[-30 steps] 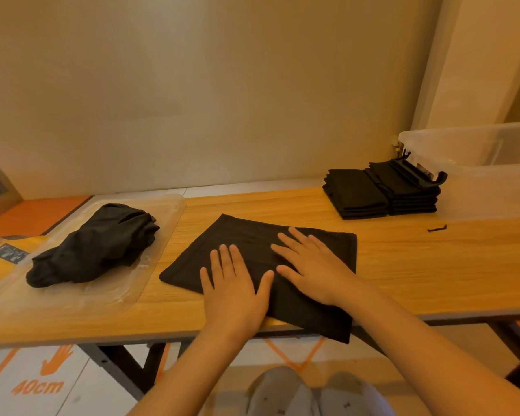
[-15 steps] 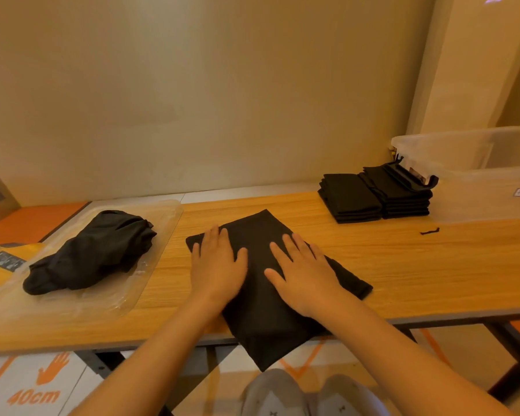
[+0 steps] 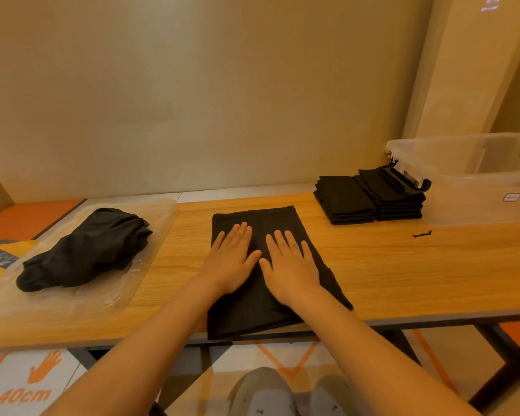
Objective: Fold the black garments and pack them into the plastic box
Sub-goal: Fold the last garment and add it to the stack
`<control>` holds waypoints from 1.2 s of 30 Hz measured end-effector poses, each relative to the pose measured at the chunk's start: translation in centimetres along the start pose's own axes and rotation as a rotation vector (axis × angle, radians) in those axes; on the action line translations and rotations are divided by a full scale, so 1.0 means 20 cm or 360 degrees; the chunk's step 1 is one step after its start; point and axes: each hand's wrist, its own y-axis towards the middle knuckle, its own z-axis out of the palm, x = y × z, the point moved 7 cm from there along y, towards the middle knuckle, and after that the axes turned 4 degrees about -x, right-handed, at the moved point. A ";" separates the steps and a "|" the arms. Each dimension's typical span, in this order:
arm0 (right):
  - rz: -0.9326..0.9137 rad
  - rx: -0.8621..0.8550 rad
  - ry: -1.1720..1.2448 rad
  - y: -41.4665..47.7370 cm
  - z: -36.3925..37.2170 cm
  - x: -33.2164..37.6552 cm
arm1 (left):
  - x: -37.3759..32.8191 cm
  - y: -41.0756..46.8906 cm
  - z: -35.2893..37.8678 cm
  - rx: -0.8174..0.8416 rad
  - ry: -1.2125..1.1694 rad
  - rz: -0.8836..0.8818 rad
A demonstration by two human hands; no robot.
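Lying under left hand point(image 3: 233, 261), right hand point(image 3: 291, 265), garment point(image 3: 267, 310)

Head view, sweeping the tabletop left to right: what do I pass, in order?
Crumpled garment pile on the clear plastic sheet → left hand → right hand, both pressing flat on the spread garment → first folded stack → second folded stack → plastic box.
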 end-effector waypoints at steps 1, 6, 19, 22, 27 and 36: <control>-0.0095 -0.0040 -0.0007 0.00 -0.01 0.01 | -0.03 -0.03 0.00 -0.0041 -0.0036 0.0046; -0.0153 0.0092 -0.0019 -0.02 0.05 -0.07 | 0.02 -0.16 0.09 0.0130 -0.0013 -0.0014; -0.0421 -0.0011 -0.0061 -0.23 0.01 -0.02 | -0.15 -0.42 0.09 0.0072 -0.0033 0.0199; -0.0368 -0.0007 -0.0091 -0.25 0.01 -0.13 | -0.11 -0.44 0.09 0.0035 0.0021 0.0257; -0.0430 -0.0093 -0.0111 -0.36 -0.04 -0.19 | -0.08 -0.56 0.05 -0.0072 -0.0123 0.0482; -0.0560 -0.0320 -0.0279 -0.44 -0.02 -0.27 | 0.00 -0.62 0.10 -0.0265 0.0140 0.0607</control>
